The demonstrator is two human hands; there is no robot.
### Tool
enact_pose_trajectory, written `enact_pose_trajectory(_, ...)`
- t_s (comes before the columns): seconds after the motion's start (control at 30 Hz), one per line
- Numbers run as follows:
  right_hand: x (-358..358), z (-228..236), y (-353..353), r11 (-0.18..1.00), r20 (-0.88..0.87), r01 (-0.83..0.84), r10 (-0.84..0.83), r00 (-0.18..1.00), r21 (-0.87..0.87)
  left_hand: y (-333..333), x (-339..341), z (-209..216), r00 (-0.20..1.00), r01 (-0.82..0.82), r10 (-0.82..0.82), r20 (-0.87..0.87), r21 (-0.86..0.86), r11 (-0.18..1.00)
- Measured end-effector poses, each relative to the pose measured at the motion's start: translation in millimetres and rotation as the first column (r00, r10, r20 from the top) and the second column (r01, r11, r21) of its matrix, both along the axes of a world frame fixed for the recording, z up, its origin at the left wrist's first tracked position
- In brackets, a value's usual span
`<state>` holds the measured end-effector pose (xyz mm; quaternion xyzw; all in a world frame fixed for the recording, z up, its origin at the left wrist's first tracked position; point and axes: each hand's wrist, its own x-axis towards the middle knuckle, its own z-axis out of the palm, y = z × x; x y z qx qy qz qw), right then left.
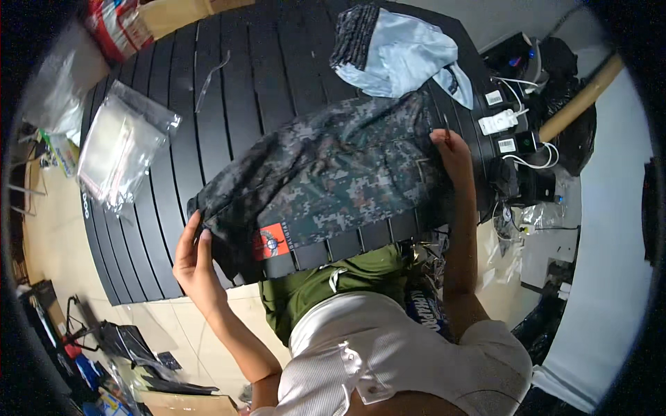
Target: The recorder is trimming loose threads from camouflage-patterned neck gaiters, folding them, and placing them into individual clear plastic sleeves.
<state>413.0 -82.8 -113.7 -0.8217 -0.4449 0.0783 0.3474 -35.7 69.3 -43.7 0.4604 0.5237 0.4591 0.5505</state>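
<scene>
- I read the step in hand as spreading the camo garment [326,173] flat on the black slatted table [229,90]; to do it well I'd keep both ends taut and level, pulling outward evenly so no fold bunches in the middle.
- My left hand [194,260] pinches the garment's left corner, fingers closed on the cloth at the table's near edge.
- My right hand [451,152] grips the far right edge, fingers closed on the fabric.
- The garment lies between the hands: from the left hand it runs toward 2 o'clock, from the right hand toward 8 o'clock.
- An orange tag [272,241] sits on its near hem.
- A grey cloth [402,52] lies at 12 o'clock, just beyond the garment; clear bags [121,149] rest at 9 o'clock, apart.
</scene>
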Motion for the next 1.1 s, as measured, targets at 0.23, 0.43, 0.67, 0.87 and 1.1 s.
enact_pose_trajectory(0.23,-6.3,12.7,16.0,0.983,-0.137,0.038,-0.014,0.991,0.179,3.1,4.2,-7.8,0.721,0.214,0.038,-0.692,0.275,0.937)
enact_pose_trajectory(0.43,-31.3,34.7,25.9,0.982,0.075,0.168,-0.162,0.984,-0.081,-5.2,49.6,-0.6,0.561,0.432,0.040,-0.827,0.333,0.838)
enact_pose_trajectory(0.67,-45.7,76.7,15.8,0.993,-0.719,0.098,-0.114,0.686,-0.064,-8.8,148.4,15.5,0.673,0.708,-0.403,-0.620,0.381,0.595)
enact_pose_trajectory(0.87,-79.3,105.9,3.7,0.988,-0.877,-0.045,0.149,0.458,0.144,9.9,235.9,15.7,0.596,0.734,-0.718,-0.359,0.605,0.307)
enact_pose_trajectory(1.1,-106.3,142.2,6.2,0.968,-0.816,-0.204,0.232,0.530,0.144,10.2,220.4,20.0,0.312,0.899,-0.946,0.082,0.297,0.323)
